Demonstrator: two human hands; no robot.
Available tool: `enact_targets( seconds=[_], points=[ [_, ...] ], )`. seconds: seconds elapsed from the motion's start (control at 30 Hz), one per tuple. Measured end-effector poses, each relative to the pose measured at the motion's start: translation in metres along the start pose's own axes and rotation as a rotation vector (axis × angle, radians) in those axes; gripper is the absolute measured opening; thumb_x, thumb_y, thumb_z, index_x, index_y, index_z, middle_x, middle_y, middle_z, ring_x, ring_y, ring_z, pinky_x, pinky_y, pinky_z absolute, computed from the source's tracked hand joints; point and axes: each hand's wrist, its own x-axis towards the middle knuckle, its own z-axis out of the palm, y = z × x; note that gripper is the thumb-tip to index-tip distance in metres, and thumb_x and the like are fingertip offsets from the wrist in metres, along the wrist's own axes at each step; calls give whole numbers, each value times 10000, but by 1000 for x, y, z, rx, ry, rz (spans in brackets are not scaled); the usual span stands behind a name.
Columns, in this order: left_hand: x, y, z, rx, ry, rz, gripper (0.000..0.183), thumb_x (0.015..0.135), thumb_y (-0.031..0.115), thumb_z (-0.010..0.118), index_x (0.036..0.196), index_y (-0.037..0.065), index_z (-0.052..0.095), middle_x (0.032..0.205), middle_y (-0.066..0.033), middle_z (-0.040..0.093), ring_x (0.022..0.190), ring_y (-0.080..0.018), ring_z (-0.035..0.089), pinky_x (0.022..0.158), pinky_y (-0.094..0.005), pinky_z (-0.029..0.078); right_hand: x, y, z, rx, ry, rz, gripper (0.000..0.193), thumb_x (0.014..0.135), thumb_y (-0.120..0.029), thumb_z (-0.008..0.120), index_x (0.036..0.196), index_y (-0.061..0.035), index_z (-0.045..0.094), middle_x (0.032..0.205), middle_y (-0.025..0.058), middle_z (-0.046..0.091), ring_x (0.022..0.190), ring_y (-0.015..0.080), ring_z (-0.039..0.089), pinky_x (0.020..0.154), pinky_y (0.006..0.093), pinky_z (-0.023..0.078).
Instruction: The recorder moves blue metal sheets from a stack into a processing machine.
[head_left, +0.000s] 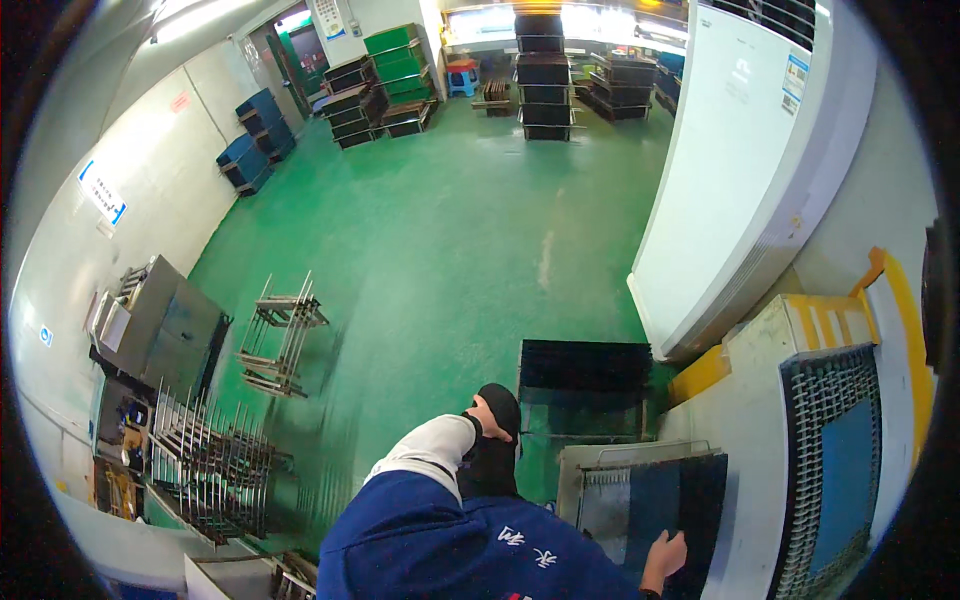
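Observation:
My left hand (490, 418) rests low against the black trouser leg (489, 462), its fingers lying over the cloth with nothing seen in them. At the lower right, my right hand (664, 556) is over a rack of thin dark sheets (700, 510), fingers curled in and thumb up. Whatever those fingers may hold is too small to make out. The rack has a wire handle along its far side and paler grey and blue-grey sections to the left. Just beyond it on the floor stands another rack with a black top (585, 366).
A tall white cabinet unit (715, 170) rises at right, near a mesh-sided blue-and-black crate (845, 460). Metal frames (282, 335) stand on the green floor (430, 230) at left, more rods (215, 460) nearer. Stacked black crates (543, 90) and green crates (400, 65) line the far side.

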Motion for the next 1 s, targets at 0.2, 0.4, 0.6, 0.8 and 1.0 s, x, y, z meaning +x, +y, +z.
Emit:
enact_targets(
  seconds=[0.2,0.4,0.6,0.8,1.0],
  points=[
    [1,-2,5,-48,26,-6,1623,468,743,820,1450,-102,-158,1400,-295,446,1261,-373,516,1052,-395,422,1,-11,-17,10,-79,30,332,825,-253,697,1022,10,651,952,226,678,897,394,650,779,478,508],
    [2,-1,5,-83,19,-8,1623,466,736,826,1447,-109,-152,1388,-296,455,1234,-366,539,1039,-390,433,3,-10,-16,-2,-71,40,322,822,-274,698,983,-1,643,927,214,679,872,389,653,760,480,510],
    [-7,4,6,-67,39,-2,1619,467,735,826,1447,-111,-146,1385,-303,451,1233,-371,538,1038,-391,436,1,-7,-16,16,-79,15,351,815,-259,697,1028,16,646,962,225,679,906,391,653,779,477,511],
    [6,-5,14,-97,40,0,1620,462,729,830,1448,-113,-141,1395,-315,430,1248,-393,517,1047,-399,430,-2,-22,-37,27,-136,40,355,812,-235,696,1044,29,649,1012,234,678,947,390,650,805,472,510],
    [-2,1,13,-99,49,2,1619,457,725,834,1447,-121,-127,1380,-322,443,1235,-389,530,1032,-394,445,-1,-16,-33,19,-135,37,350,813,-230,697,1041,30,650,992,226,682,930,388,653,795,471,510]
  ],
)
